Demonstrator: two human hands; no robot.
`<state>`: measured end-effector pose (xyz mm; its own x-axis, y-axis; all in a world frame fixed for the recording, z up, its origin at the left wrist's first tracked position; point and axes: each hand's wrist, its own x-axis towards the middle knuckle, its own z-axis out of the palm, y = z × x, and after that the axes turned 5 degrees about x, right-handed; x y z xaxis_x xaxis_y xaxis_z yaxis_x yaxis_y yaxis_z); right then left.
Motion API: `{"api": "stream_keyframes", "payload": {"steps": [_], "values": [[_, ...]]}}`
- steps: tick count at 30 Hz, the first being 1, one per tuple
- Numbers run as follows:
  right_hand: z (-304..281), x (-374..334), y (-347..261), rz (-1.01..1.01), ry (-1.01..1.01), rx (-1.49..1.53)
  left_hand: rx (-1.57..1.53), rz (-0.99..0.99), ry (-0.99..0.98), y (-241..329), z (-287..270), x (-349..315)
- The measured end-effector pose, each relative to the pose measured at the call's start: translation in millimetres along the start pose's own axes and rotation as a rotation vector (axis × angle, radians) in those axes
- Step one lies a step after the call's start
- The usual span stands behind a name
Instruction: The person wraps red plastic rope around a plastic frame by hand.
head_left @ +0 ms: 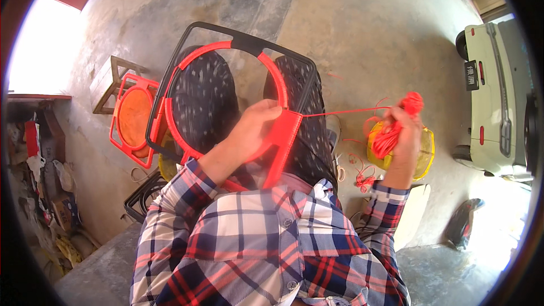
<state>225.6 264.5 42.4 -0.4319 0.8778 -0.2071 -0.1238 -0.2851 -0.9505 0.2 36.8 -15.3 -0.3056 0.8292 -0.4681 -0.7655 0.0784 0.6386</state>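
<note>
Across my thighs lies a black rectangular frame (170, 81) with a round ring (276, 76) inside it. Red cord is wound closely over much of the ring and over the near right corner section (286, 136). My left hand (249, 130) grips that wound part, thumb on top. From there a single strand of red cord (345, 112) runs taut to the right. My right hand (405, 127), slightly blurred, is closed around a bundle of the same red cord (385, 140), held out above a yellow-rimmed container (425, 153).
At left, a red-wrapped frame with an orange disc (136, 116) leans near a wooden stool (105, 88). Cord scraps (364, 181) lie on the concrete floor (362, 28). A pale vehicle (490, 119) stands at right, a dark bag (463, 224) nearer. Clutter (56, 187) fills the left edge.
</note>
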Motion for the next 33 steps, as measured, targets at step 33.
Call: {"api": "stream_keyframes", "payload": {"steps": [33], "values": [[133,-32,52,-0.908,-0.482,-0.825,0.090,0.508,0.175,2,27,-13]]}}
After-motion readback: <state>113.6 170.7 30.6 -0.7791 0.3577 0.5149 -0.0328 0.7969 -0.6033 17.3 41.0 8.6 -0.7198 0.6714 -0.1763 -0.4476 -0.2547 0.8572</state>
